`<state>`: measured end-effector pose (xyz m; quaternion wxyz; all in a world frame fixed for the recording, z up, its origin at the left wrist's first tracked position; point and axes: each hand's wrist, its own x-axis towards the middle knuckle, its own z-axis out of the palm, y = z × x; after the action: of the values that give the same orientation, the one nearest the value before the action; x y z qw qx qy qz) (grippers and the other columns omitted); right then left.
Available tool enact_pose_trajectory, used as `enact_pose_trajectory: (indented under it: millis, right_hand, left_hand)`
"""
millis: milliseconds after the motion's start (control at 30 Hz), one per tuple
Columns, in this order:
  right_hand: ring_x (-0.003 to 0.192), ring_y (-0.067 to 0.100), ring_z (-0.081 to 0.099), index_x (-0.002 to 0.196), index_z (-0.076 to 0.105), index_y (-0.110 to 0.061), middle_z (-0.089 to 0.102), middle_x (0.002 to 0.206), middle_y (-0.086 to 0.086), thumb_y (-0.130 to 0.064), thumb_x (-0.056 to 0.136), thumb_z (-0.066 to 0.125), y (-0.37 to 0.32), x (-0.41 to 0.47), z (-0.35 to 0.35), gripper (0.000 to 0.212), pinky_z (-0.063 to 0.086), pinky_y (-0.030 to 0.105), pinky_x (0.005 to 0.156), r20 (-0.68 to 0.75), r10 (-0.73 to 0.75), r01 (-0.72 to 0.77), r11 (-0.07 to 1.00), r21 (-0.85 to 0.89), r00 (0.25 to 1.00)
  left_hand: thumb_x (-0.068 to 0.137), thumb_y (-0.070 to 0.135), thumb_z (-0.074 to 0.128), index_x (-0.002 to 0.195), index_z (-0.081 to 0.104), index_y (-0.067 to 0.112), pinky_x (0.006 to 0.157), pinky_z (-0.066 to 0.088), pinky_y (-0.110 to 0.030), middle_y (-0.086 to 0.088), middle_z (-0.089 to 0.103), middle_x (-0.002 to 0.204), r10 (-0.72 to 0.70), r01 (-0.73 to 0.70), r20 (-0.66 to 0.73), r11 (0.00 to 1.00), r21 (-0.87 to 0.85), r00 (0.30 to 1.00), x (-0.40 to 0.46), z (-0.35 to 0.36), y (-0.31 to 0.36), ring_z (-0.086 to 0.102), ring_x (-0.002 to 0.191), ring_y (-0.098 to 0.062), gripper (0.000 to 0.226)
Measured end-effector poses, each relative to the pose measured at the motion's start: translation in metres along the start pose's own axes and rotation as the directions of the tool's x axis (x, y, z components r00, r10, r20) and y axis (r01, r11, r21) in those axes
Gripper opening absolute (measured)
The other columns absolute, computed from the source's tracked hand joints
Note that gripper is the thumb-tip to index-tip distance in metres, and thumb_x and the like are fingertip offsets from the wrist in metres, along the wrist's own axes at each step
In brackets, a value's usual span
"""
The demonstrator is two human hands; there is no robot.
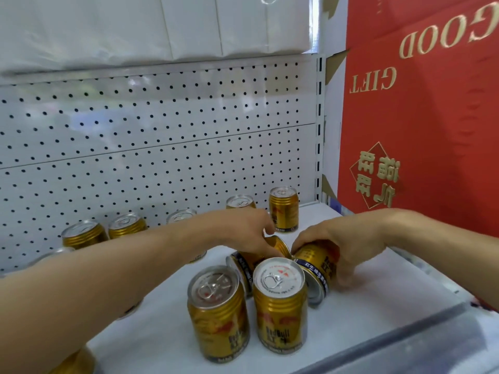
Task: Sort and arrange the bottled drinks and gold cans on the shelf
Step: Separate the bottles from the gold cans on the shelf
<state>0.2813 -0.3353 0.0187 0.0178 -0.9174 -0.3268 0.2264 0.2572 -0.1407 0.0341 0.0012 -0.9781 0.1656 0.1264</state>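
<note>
Two upright gold cans [279, 306] stand sealed in front while each hand's grip holds a tipped can: left hand [243, 230], right hand [343, 247].

We have a single wide-angle view, worn on the head, looking forward and down onto the white shelf [364, 314] from close in. It faces the pegboard back panel [162, 136], which bends with the lens. The shelf's front edge runs across the lower right corner, its right end meets a red gift box [421, 125], and both forearms reach in from below.
</note>
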Motion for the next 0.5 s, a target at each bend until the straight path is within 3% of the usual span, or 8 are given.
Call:
enact_pose_trajectory:
  millis: [233,367,500]
  right_hand:
    - [0.106,0.01,0.053,0.122,0.046,-0.041,0.051,0.117,-0.015,-0.027,0.067,0.086,0.004,-0.019,0.0,0.069,0.048,0.026,0.087,-0.06,-0.005,0.005,1.0,0.003,0.998]
    - [0.094,0.011,0.059,0.116,0.048,-0.036,0.055,0.107,-0.01,-0.03,0.066,0.087,0.007,-0.03,-0.008,0.063,0.052,0.024,0.075,-0.087,0.054,-0.052,0.998,0.023,0.995]
    - [0.099,0.012,0.057,0.119,0.048,-0.036,0.051,0.111,-0.014,-0.034,0.068,0.086,0.003,-0.037,-0.02,0.064,0.054,0.026,0.08,-0.209,0.088,-0.07,0.993,0.091,0.974]
  left_hand:
    - [0.081,0.049,0.072,0.131,0.057,0.012,0.088,0.054,-0.032,-0.003,0.064,0.119,-0.066,0.075,0.072,0.99,-0.118,0.995,0.006,0.001,0.003,0.062,0.104,-0.022,0.064]
    - [0.073,0.043,0.081,0.125,0.058,0.019,0.081,0.053,-0.026,0.003,0.063,0.112,-0.08,0.067,-0.057,0.975,-0.212,0.995,-0.007,-0.006,-0.005,0.062,0.099,-0.016,0.062]
    - [0.067,0.035,0.086,0.109,0.066,0.026,0.064,0.043,-0.017,0.01,0.07,0.095,-0.125,0.056,-0.189,0.94,-0.336,0.974,-0.023,-0.013,-0.021,0.064,0.084,-0.003,0.048]
